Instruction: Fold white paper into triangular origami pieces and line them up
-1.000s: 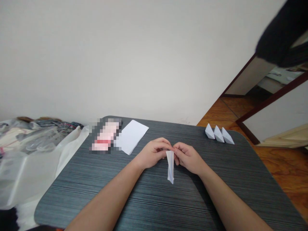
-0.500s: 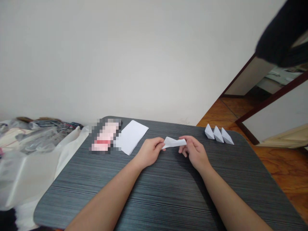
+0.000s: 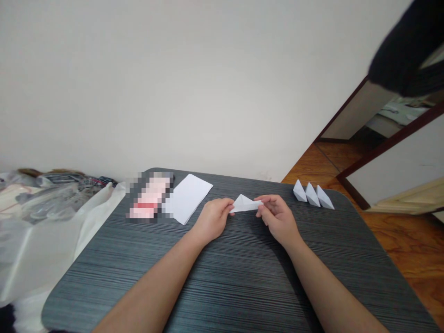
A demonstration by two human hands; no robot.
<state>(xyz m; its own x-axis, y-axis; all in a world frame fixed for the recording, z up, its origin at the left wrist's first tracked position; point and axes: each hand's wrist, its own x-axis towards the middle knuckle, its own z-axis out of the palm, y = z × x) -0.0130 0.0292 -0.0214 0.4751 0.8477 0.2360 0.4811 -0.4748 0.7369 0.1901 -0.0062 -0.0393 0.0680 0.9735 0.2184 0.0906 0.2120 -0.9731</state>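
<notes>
Between my hands, just above the dark table (image 3: 222,277), is a white folded paper boat (image 3: 244,205) with a pointed peak in its middle. My left hand (image 3: 214,218) pinches its left end between thumb and fingers. The right end is pinched by my right hand (image 3: 278,217), thumb toward me and fingers curled behind. Three folded paper boats (image 3: 312,194) stand side by side at the table's far right. A stack of white paper sheets (image 3: 190,196) lies to the left, beyond my left hand.
Left of the paper lies a pixelated pink and black object (image 3: 149,196). Clear plastic bags (image 3: 48,226) are heaped beside the table's left edge. A pale wall (image 3: 208,92) rises behind the table, and wooden flooring (image 3: 409,249) shows at the right.
The boat has turned a little, so its middle peak now stands out more. My right thumb and fingers have closed on its right end. The whole view has shifted slightly.
</notes>
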